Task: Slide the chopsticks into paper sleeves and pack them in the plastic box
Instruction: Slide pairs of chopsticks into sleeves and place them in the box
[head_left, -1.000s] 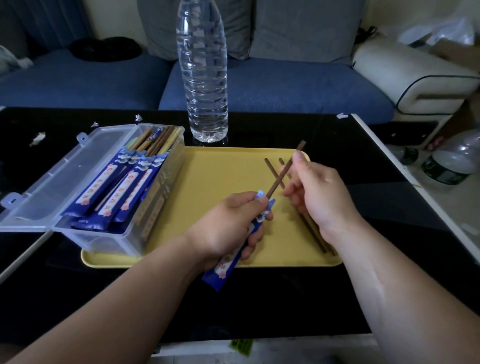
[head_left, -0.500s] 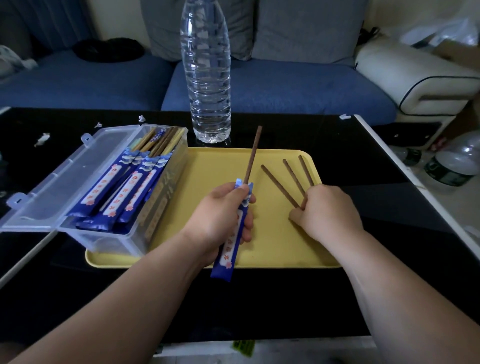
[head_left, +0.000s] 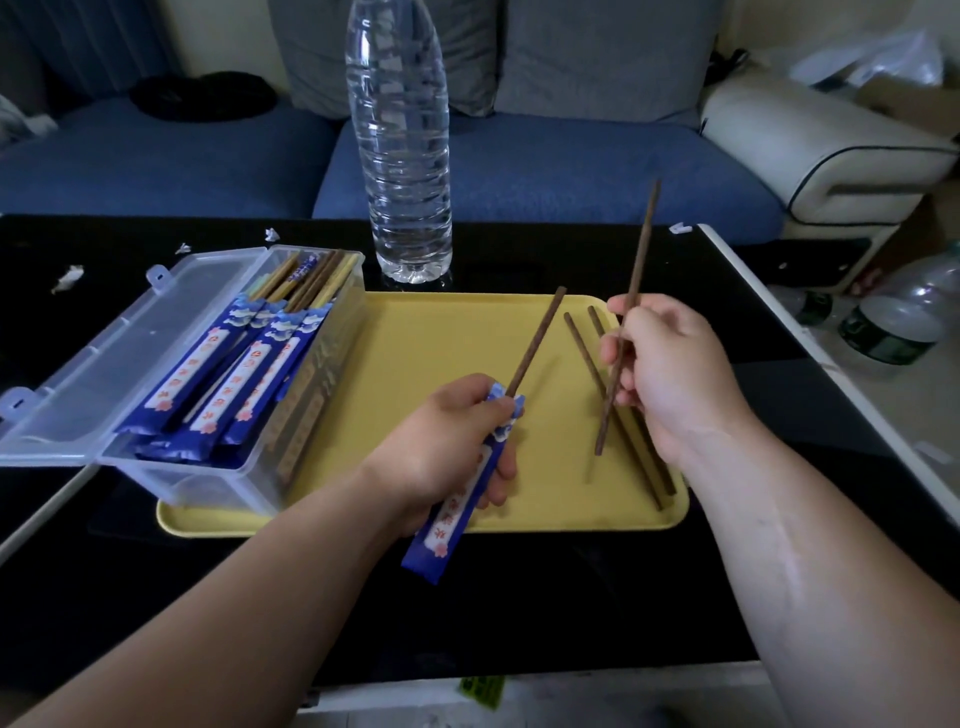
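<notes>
Far left, open plastic box (head_left: 311, 415) holding sleeved pairs. Left hand (head_left: 447, 441) fingers curled round a paper sleeve (head_left: 447, 530), one chopstick (head_left: 537, 340) half in. Right hand (head_left: 675, 374) pinching a second chopstick (head_left: 641, 249). Best to steer its tip beside the first, sleeve mouth kept open. Raised off the yellow tray (head_left: 441, 332) since half a second ago; two loose chopsticks (head_left: 582, 348) now, not three.

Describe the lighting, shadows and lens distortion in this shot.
Head view: dim, soft light; the black table swallows detail while the yellow tray reads brightest. Head view: the chopstick in the right hand throws only a faint shadow on the tray. Head view: wide-angle bend curves the table's right edge and swells the forearms; the picture looks sharp, no obvious blur.
</notes>
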